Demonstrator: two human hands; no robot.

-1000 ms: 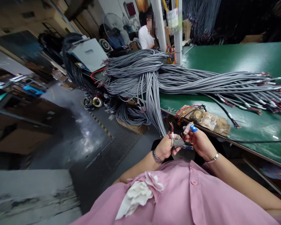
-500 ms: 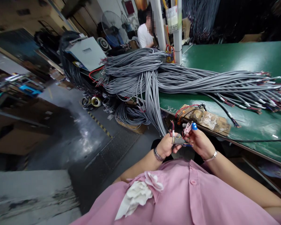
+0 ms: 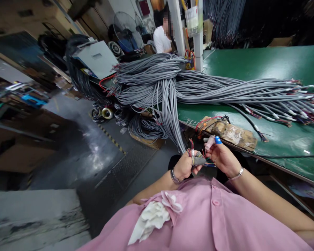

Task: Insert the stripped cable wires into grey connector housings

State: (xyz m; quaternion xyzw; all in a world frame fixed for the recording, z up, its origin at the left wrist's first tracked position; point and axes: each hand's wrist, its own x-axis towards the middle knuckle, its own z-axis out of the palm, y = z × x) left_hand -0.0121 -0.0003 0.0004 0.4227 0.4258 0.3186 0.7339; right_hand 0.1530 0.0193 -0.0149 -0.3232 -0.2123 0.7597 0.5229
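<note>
My left hand is closed around the ends of grey cables, with grey finger covers on its fingertips. Thin colored wires stick up from it, and more fan out to the right. My right hand pinches a small pinkish tool, blurred, just right of those wires. A blue cap covers one of its fingertips. From my left hand the hanging grey cables run up to a large bundle on the bench.
The green bench carries many grey cables with stripped ends at the right. A taped wooden block lies near its front edge. Behind stand a white post, a fan and a seated person. A grey box is at the left.
The pinkish tool in my right hand has turned and looks more blurred. The wires at my left hand have spread and shifted slightly. Both hands stay nearly in place.
</note>
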